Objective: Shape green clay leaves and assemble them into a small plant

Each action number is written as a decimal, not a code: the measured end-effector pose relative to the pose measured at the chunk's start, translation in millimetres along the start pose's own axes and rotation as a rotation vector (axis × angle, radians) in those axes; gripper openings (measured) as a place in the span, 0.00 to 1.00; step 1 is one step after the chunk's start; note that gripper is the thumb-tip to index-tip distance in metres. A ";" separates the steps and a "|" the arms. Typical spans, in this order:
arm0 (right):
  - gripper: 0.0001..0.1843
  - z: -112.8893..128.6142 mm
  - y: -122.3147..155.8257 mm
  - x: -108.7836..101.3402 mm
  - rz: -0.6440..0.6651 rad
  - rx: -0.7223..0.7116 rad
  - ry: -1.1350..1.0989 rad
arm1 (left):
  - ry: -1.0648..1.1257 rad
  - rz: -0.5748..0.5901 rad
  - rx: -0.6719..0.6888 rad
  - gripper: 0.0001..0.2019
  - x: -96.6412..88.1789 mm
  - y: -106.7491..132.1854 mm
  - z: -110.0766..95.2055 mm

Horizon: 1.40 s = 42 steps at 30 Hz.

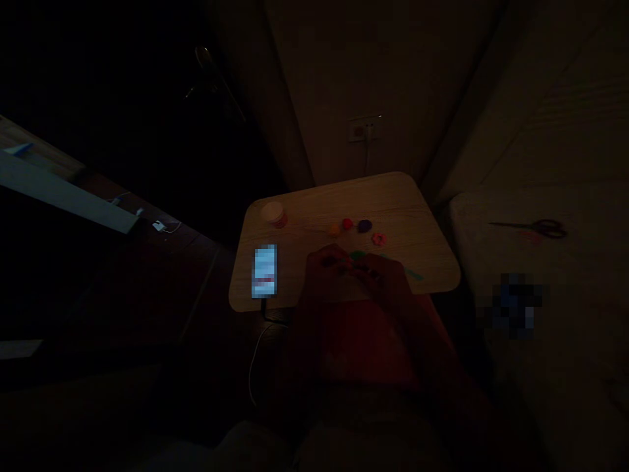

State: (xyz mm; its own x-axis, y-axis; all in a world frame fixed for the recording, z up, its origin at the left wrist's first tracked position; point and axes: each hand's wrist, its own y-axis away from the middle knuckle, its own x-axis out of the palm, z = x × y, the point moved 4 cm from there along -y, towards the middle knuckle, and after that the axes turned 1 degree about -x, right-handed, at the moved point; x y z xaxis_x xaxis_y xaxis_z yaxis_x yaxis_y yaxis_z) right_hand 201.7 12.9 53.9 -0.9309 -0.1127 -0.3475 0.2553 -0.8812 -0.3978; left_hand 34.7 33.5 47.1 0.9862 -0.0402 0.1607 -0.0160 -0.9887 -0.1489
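In the dim light, my left hand [325,265] and my right hand [386,272] meet above the near part of a small wooden table [304,203]. The fingers of both are bent and pinched close together. Something tiny and pale seems to be between the fingertips, too dark to name. Just behind the hands lies a green lump [358,255]. Farther back sit an orange-yellow lump [335,229], a red ball [347,223], a dark purple lump [364,226] and a pink-red flower-shaped piece [379,239]. A teal strip [414,274] shows beside my right hand.
A lidded tub [274,214] stands at the table's back left, with a lit phone [264,271] nearer me. On the pale surface to the right lie scissors [540,227] and a blurred bluish thing [514,305]. A white cable [251,367] hangs below the table.
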 end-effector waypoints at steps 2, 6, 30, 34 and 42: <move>0.12 -3.3 2.3 -0.5 -0.031 0.088 -0.074 | 0.001 -0.029 -0.015 0.18 -0.4 0.3 1.8; 0.12 -8.3 4.9 -1.4 -0.102 0.240 -0.251 | 0.007 -0.041 -0.057 0.19 3.3 3.0 4.9; 0.32 17.2 -44.3 -9.0 -0.396 -0.063 0.105 | 0.065 -0.062 -0.182 0.21 49.6 34.5 14.7; 0.37 18.0 -51.7 7.2 -0.330 -0.151 0.181 | 0.304 -0.104 -0.151 0.32 65.9 44.8 21.0; 0.49 25.5 -23.2 43.3 -0.156 -0.078 0.122 | 0.153 0.026 -0.037 0.47 67.2 16.4 -27.7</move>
State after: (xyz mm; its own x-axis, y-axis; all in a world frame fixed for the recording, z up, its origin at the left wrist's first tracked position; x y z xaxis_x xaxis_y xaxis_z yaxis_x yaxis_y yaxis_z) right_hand 148.8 16.8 69.7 -0.9233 0.0833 -0.3749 0.1341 -0.8449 -0.5179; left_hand 96.1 10.7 82.4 0.9487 -0.0842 0.3048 -0.0497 -0.9916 -0.1192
